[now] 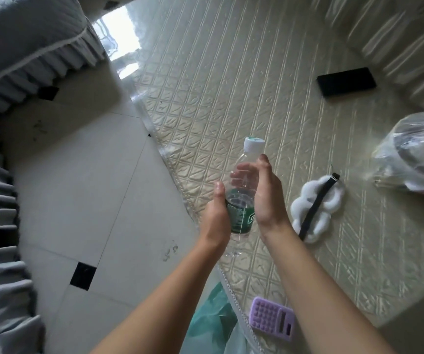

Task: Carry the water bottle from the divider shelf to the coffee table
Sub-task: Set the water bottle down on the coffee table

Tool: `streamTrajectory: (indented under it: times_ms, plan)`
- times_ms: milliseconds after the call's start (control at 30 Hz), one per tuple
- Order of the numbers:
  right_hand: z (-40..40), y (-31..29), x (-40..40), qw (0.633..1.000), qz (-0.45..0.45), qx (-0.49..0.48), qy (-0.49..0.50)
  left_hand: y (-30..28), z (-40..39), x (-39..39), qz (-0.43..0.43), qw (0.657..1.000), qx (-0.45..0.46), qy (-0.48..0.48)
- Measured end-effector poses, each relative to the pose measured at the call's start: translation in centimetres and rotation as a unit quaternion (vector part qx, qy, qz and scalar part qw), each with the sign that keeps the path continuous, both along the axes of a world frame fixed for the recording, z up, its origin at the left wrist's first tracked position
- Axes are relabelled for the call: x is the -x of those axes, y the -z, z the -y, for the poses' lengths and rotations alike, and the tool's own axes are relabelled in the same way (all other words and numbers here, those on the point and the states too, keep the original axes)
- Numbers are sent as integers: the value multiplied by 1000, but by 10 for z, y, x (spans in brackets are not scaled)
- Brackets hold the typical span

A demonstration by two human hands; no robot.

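Water bottle [241, 200] clasped upright between left hand [214, 215] and right hand [266, 198], palms pressed on its sides, over the coffee table's [231, 80] left edge, seemingly steadied for setting down

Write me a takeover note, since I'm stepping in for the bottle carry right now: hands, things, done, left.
Left hand and right hand: both clasp the water bottle, upright, cap on.
Bottle is held over the near edge of the coffee table, not set down.
Nearby on the table: white cloud-shaped item, purple calculator.
Done: bottle brought to the table.
Left: set it on a free spot and let go.
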State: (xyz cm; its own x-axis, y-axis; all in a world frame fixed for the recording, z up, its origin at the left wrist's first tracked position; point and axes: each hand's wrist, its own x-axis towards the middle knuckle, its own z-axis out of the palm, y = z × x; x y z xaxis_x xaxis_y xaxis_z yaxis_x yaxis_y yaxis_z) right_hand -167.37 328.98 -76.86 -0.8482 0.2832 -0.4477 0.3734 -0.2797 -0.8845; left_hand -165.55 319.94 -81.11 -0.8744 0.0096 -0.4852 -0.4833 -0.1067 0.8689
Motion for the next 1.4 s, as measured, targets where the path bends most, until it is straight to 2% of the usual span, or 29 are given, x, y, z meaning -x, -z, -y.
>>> streamTrajectory:
  times_ms: [300,567,800,1167,1400]
  plan:
    - [-24,15,42,995,-6,10,99,21,-33,45,0,1000,13,21]
    - [-30,29,68,986,-53,-23,155,33,-54,77,23,1000,-12,-13]
    - [-35,47,69,988,-63,-26,142,45,-50,83,46,997,28,61]
    - [-32,40,52,995,-48,-25,84,54,-37,72,22,993,84,79]
    - [-33,39,24,997,-20,-61,54,45,-30,56,57,992,89,64]
